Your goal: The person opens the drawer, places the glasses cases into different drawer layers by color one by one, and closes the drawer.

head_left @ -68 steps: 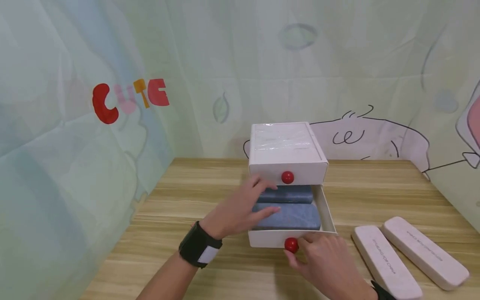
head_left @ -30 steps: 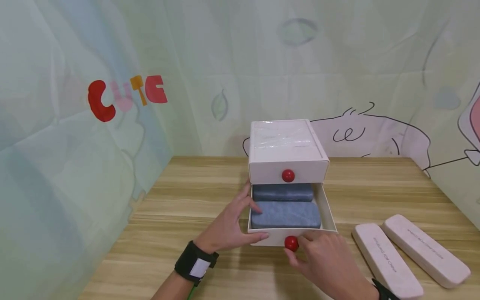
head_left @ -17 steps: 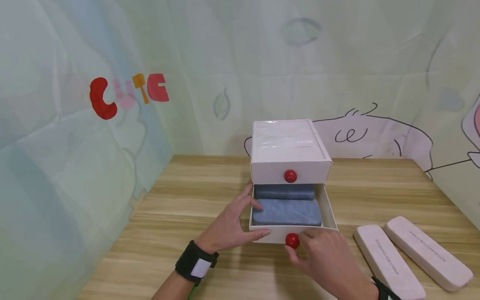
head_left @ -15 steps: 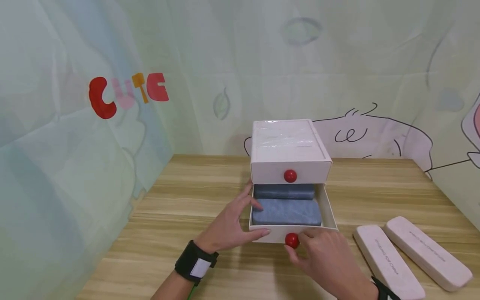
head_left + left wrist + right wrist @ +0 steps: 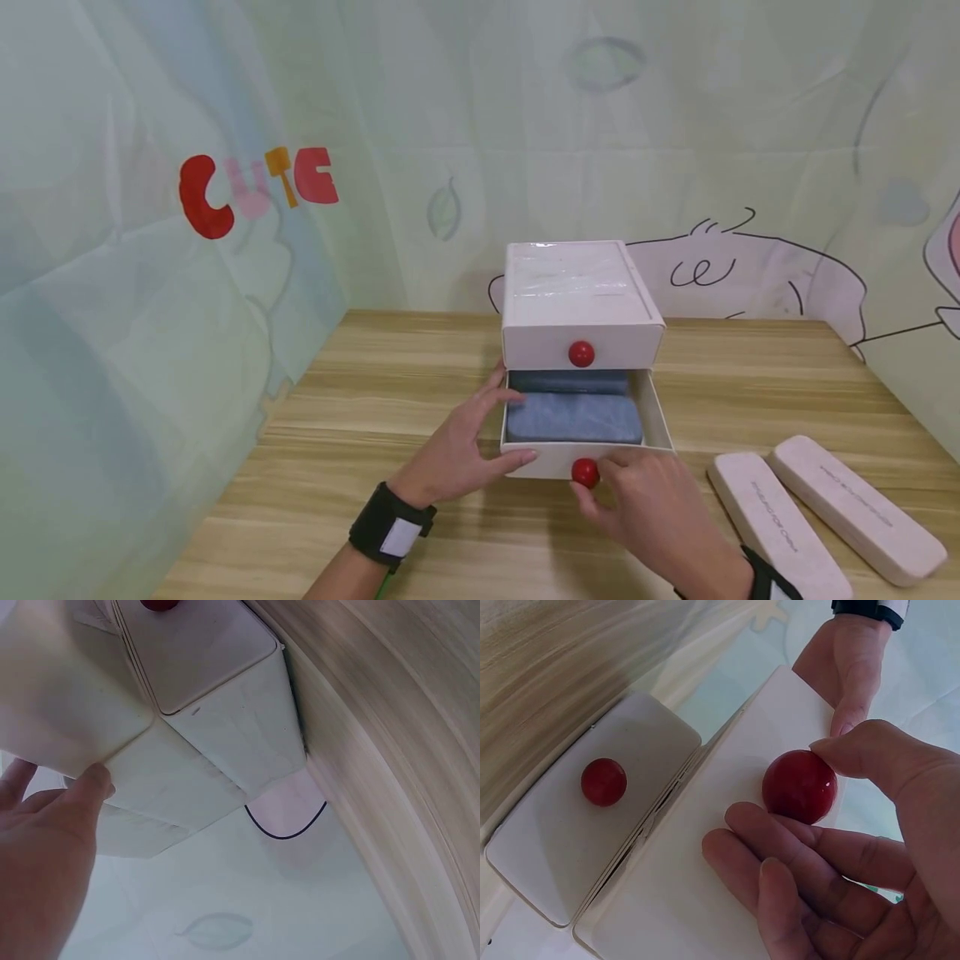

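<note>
A white box (image 5: 576,279) of stacked drawers stands mid-table. The drawer (image 5: 551,461) below its top one is pulled partly out, with two blue, rounded cases (image 5: 573,419) inside, the rear one partly under the box. My right hand (image 5: 660,508) pinches that drawer's red knob (image 5: 801,787) between thumb and forefinger. My left hand (image 5: 450,450) grips the drawer's front left corner, thumb across the front and forefinger over the side rim at the near blue case. Its other fingers lie along the outer side wall, largely hidden in the head view.
Two long pale cases (image 5: 855,504) with printed letters lie to the right of my right hand on the wooden table (image 5: 390,375). Another closed drawer with a red knob (image 5: 604,781) sits low, beside the tabletop. A printed cloth (image 5: 450,100) hangs behind and at the left.
My left hand has come down from over the blue cases to the drawer's left corner. The drawer has slid slightly inward, with both hands following. My right hand keeps its hold on the knob.
</note>
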Motion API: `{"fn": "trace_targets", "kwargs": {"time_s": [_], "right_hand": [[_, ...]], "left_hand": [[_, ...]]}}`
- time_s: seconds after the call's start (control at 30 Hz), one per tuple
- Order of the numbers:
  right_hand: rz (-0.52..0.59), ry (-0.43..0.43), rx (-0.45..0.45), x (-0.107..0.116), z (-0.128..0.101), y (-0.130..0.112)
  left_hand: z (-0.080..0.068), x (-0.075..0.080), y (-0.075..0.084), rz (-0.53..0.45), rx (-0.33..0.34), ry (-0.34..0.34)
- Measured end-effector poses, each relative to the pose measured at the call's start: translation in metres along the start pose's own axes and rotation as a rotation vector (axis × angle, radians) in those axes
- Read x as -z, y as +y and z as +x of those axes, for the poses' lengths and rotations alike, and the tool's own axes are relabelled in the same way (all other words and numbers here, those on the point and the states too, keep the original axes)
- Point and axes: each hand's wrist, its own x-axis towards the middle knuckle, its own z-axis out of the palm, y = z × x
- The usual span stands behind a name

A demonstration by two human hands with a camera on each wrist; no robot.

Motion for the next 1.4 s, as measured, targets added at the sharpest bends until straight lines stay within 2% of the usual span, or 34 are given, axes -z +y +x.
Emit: {"fn": "trace_targets", "kwargs": {"time_s": [0.2, 0.37, 0.63, 0.87, 1.2, 1.4], "right_hand": [[-0.005, 0.015, 0.006, 0.0, 0.002, 0.0], [-0.013, 0.006, 0.004, -0.001, 0.003, 0.001], [-0.017, 0.052, 0.024, -0.004, 0.004, 0.003], [-0.017, 0.109, 0.047, -0.007, 0.005, 0.004], [-0.022, 0.045, 0.02, -0.006, 0.009, 0.005], [-0.02, 0.09, 0.051, -0.008, 0.012, 0.008]], "left_hand": [[-0.002, 0.002, 0.001, 0.03, 0.032, 0.008], [-0.002, 0.003, 0.001, 0.02, 0.033, 0.014], [-0.003, 0.004, 0.001, 0.04, 0.042, -0.001], [-0.003, 0.006, 0.0, 0.071, 0.007, -0.01], [-0.003, 0.007, 0.0, 0.083, -0.012, -0.018], [-0.001, 0.009, 0.001, 0.087, -0.036, -0.011]]}}
